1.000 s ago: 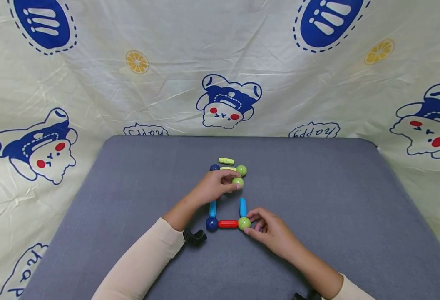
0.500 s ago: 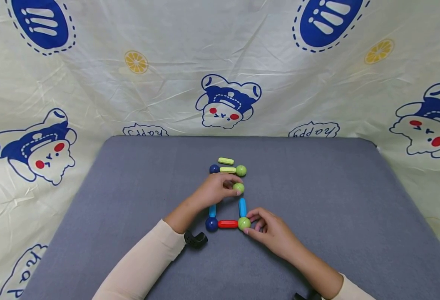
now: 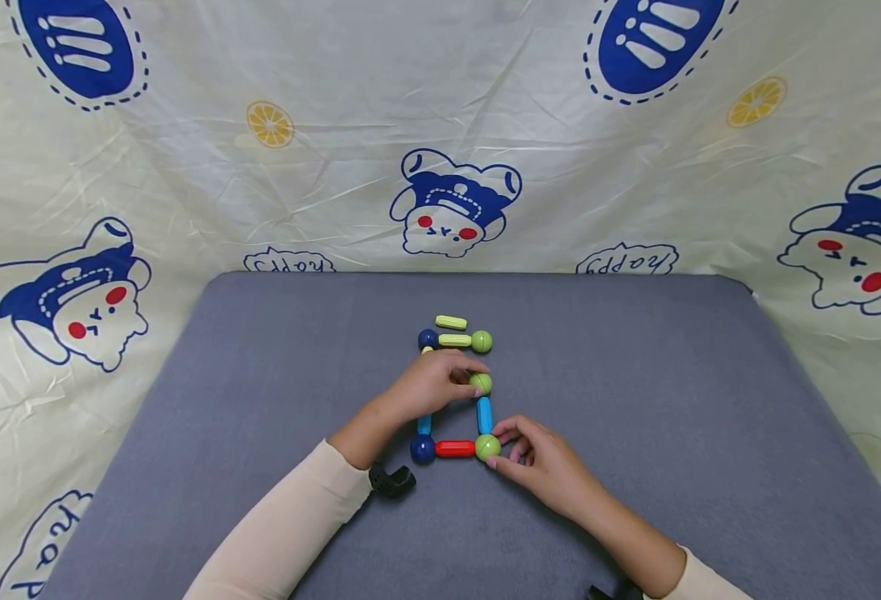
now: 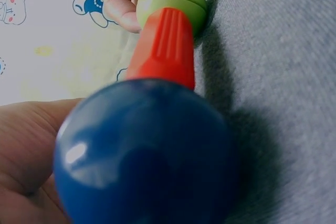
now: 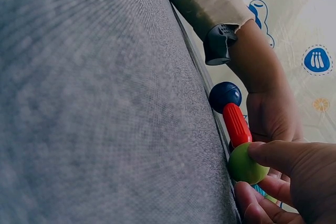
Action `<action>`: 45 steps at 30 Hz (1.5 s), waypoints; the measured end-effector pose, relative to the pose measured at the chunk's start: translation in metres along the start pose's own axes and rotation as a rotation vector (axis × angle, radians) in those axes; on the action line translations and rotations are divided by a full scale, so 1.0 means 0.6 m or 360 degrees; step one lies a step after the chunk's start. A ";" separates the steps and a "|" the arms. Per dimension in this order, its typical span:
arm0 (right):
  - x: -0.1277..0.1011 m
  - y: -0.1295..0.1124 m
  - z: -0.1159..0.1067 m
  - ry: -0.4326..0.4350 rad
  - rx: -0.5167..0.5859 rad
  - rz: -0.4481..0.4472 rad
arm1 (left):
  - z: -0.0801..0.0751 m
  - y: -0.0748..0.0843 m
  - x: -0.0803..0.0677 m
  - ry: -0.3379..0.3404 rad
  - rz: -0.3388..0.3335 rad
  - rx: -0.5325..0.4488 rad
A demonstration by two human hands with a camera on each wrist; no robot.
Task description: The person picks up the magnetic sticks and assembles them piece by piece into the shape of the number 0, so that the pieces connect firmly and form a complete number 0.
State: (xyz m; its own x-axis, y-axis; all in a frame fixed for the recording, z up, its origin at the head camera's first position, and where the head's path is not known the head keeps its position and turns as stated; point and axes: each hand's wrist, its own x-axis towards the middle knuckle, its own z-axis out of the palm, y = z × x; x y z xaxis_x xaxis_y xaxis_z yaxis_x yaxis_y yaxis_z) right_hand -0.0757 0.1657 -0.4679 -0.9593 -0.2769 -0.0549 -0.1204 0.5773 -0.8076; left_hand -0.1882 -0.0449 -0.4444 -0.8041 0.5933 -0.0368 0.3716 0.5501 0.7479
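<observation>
In the head view my left hand (image 3: 440, 383) pinches a green ball (image 3: 482, 383) at the far end of a blue rod (image 3: 484, 416); ball and rod look to be touching. My right hand (image 3: 541, 458) holds the near green ball (image 3: 488, 447) between thumb and fingers. A red rod (image 3: 455, 449) joins that ball to a dark blue ball (image 3: 423, 449). From the dark blue ball a second blue rod (image 3: 425, 423) runs away under my left hand, which hides part of it. The left wrist view has the dark blue ball (image 4: 147, 156) large in front.
Beyond my left hand, a pale yellow rod (image 3: 454, 340) links a dark blue ball (image 3: 428, 339) and a green ball (image 3: 481, 341). A loose yellow-green rod (image 3: 451, 322) lies behind them. The grey tabletop (image 3: 635, 375) meets a printed cloth (image 3: 350, 167) at the back.
My left hand has brought its green ball nearer to me, down to the end of the right-hand blue rod. The right hand has stayed on its ball.
</observation>
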 end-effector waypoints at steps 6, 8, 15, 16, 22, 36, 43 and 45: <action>0.001 0.003 0.001 0.0000 -0.0005 -0.0019 | 0.004 0.002 0.001 -0.0022 0.0020 0.0057; 0.001 0.003 0.002 0.0001 -0.0008 -0.0023 | 0.006 0.002 0.001 -0.0024 0.0021 0.0086; 0.001 0.003 0.000 0.0002 -0.0010 -0.0037 | 0.012 0.005 0.002 -0.0038 0.0013 0.0191; 0.000 0.004 0.000 0.0004 -0.0008 -0.0040 | 0.012 0.005 0.001 -0.0036 0.0017 0.0202; -0.001 0.004 0.000 0.0012 -0.0004 -0.0077 | 0.013 0.007 -0.001 -0.0012 0.0061 0.0256; -0.001 0.001 0.000 0.0007 0.0005 -0.0065 | -0.003 0.002 -0.001 0.0054 0.0078 0.0067; -0.001 0.001 0.000 0.0016 -0.0006 -0.0060 | -0.025 0.006 -0.010 0.0183 0.0075 -0.0055; -0.002 0.001 0.000 0.0024 -0.0017 -0.0055 | -0.031 0.006 -0.013 0.0265 0.0058 -0.0064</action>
State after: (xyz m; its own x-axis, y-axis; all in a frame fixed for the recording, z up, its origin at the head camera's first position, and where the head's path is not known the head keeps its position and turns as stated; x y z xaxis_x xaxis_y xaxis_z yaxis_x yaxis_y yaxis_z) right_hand -0.0745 0.1664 -0.4687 -0.9582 -0.2854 -0.0183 -0.1561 0.5757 -0.8026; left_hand -0.1890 -0.0583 -0.4292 -0.8573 0.5053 0.0987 0.3859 0.5038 0.7728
